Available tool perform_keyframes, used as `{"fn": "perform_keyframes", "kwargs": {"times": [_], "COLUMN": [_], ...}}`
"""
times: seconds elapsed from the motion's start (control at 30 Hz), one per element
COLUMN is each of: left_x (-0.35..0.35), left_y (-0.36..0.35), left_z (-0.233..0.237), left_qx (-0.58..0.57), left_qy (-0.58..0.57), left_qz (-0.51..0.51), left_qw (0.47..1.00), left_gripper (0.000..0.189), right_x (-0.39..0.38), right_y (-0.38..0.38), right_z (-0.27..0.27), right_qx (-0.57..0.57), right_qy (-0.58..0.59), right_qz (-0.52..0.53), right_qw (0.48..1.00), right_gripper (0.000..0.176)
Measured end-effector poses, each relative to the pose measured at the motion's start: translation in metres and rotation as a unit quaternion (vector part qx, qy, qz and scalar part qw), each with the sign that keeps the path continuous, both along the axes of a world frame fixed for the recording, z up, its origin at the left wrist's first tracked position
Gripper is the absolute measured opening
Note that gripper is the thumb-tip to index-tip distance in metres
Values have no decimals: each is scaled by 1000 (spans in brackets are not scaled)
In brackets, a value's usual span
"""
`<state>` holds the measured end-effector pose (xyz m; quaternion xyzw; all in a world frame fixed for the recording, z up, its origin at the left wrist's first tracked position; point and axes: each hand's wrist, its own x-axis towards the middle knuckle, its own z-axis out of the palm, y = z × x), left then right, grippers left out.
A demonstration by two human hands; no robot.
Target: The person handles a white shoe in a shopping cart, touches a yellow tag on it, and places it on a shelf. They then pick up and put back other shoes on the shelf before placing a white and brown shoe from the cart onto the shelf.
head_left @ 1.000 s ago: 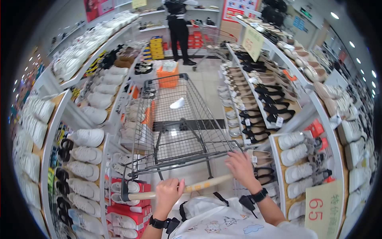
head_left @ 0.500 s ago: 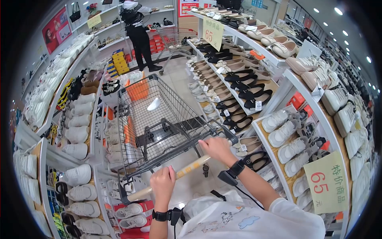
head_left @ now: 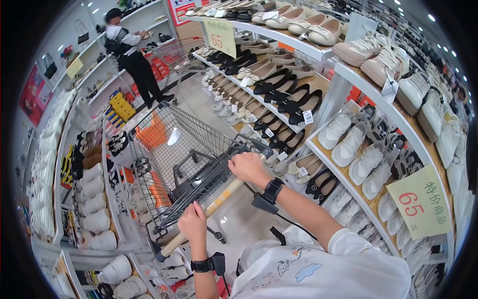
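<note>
A grey wire shopping cart (head_left: 191, 124) stands in front of me, angled toward the upper left. My left hand (head_left: 192, 223) is wrapped round the left part of its pale, cream-coloured handle (head_left: 222, 195), thumb up. Near the right end of the same bar, my right hand (head_left: 249, 168) grips with fingers curled over it. Both wrists wear black straps with small devices and cables. Through the mesh show the floor, an orange patch (head_left: 152, 133) and a small white shape (head_left: 174, 136).
Shoe racks line both sides: white shoes (head_left: 94, 203) at left, black flats (head_left: 294, 97) and sneakers (head_left: 348, 144) at right. A 65 price sign (head_left: 419, 202) hangs at the right. Ahead, a person in black trousers (head_left: 142, 74) stands beside another cart (head_left: 181, 52).
My view has turned right, so the cart, racks and person appear farther left. Both hands have stayed on the handle. The person ahead is now nearer in view, hands at a shelf.
</note>
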<state>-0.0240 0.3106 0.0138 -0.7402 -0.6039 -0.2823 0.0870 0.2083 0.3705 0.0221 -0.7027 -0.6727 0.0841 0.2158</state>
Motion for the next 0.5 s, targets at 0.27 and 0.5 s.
{"fn": "perform_keyframes", "kwargs": {"times": [0.27,0.5], "left_x": [1,2], "left_y": [70,127], "left_z": [-4,12], "left_qx": [-3,-117], "left_qy": [15,27], "left_qz": [16,20], "left_qw": [1000,993], "left_gripper": [33,42], "right_x": [0,-2], "right_y": [67,115], "right_z": [-8,-13], "right_qx": [48,197], "right_qy": [24,64], "right_qz": [-10,2], "right_qw": [999,978], "right_gripper": [32,30]}}
